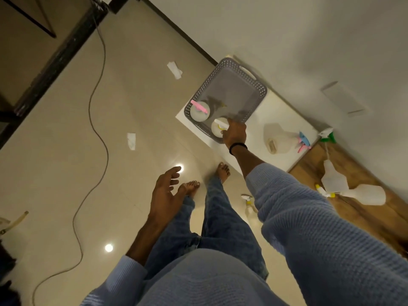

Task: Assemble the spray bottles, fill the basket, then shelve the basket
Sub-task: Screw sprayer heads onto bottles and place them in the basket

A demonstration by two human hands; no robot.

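— Reaching down into the grey basket (pixel 257 83), the right hand (pixel 235 134) is seen at the basket's near corner, clamped on the head of a yellow-trigger bottle (pixel 217 127). Is the bottle judged to be already inside?

— It is judged so. The bottle stands upright in that corner, directly under the hand, so only a release and a lift straight up seem to be needed. A pink-trigger bottle (pixel 199 110) is already placed upright in the neighbouring corner, just beside the first one. The rest of the basket is not yet filled.

— And the left hand (pixel 166 191)?

— It hangs low over the floor (pixel 66 129), fingers spread apart, with nothing held. It is well apart from the basket.

— What is left to be collected?

— On the white table (pixel 265 111), to the right of the basket, a bottle with blue-pink trigger (pixel 284 138) lies on its side, its long axis along the table's right edge. More bottles (pixel 351 188) lie on the wooden surface (pixel 364 213) further right. All are nearer to the right hand, so the next pick is expected from that side.
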